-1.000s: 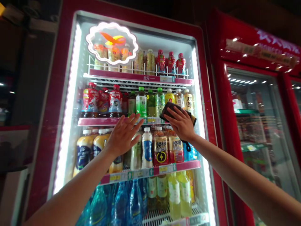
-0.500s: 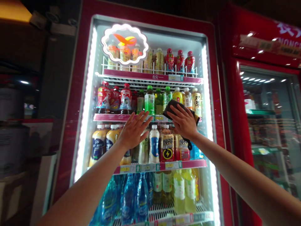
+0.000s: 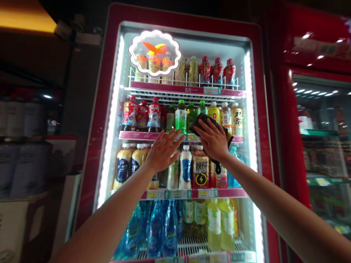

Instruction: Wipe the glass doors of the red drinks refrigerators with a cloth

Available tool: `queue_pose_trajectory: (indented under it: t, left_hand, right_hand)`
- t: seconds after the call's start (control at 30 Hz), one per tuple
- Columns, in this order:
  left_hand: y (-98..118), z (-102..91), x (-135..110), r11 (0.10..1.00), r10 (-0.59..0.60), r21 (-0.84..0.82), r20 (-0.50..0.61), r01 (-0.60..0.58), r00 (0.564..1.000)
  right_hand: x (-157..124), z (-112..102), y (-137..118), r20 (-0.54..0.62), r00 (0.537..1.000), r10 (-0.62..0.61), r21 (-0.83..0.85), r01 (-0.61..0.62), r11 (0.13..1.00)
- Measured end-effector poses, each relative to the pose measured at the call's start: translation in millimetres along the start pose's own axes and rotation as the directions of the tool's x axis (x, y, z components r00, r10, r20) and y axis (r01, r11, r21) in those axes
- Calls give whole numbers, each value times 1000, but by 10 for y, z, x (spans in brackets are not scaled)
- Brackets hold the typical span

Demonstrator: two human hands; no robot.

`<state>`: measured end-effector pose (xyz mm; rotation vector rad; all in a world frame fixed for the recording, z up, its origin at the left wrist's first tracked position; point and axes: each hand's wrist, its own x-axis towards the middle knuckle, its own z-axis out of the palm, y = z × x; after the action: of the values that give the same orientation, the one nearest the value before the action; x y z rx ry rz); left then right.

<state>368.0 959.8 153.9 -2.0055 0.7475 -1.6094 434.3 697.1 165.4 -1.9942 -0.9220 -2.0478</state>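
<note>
On the beverage cooler door [image 3: 219, 45], the right hand [image 3: 215, 144] presses a dark cloth [image 3: 202, 117] before second-shelf bottles [image 3: 181, 118] — grip spread flat — while the left hand [image 3: 166, 150] splays apart, holding nothing, the wiping seemingly unfinished, though how much is done or left I cannot tell.

2 hands [image 3: 163, 151], 1 dk cloth [image 3: 202, 117], 3 top-shelf red-cap btls [image 3: 217, 71].

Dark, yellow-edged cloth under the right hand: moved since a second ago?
Yes, left: the cloth and right hand sit farther from the glowing white light strip along the right of the red-framed cooler.
</note>
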Motion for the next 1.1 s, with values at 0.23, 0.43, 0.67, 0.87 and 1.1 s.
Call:
queue_pose_trajectory:
  t: [0.23, 0.43, 0.67, 0.87, 1.1]
  left_hand:
    - [28, 23, -25, 1000, -16, 26, -16, 16, 1000]
    - [29, 9, -35, 1000, -16, 18, 8, 15, 1000]
    - [47, -1, -44, 1000, -13, 26, -11, 14, 1000]
    - [44, 63, -68, 1000, -21, 18, -17, 21, 1000]
    - [-83, -140, -276, 998, 61, -4, 78, -61, 995]
  right_hand:
    - [61, 7, 387, -214, 925, 313, 64, -307, 950]
    - [381, 137, -153, -102, 980, 168, 52, -163, 985]
    - [93, -14, 25, 12, 995, -102, 59, 102, 993]
    - [614, 219, -334, -130, 976, 176, 68, -168, 983]
    - [249, 33, -245, 36, 993, -108, 68, 105, 992]
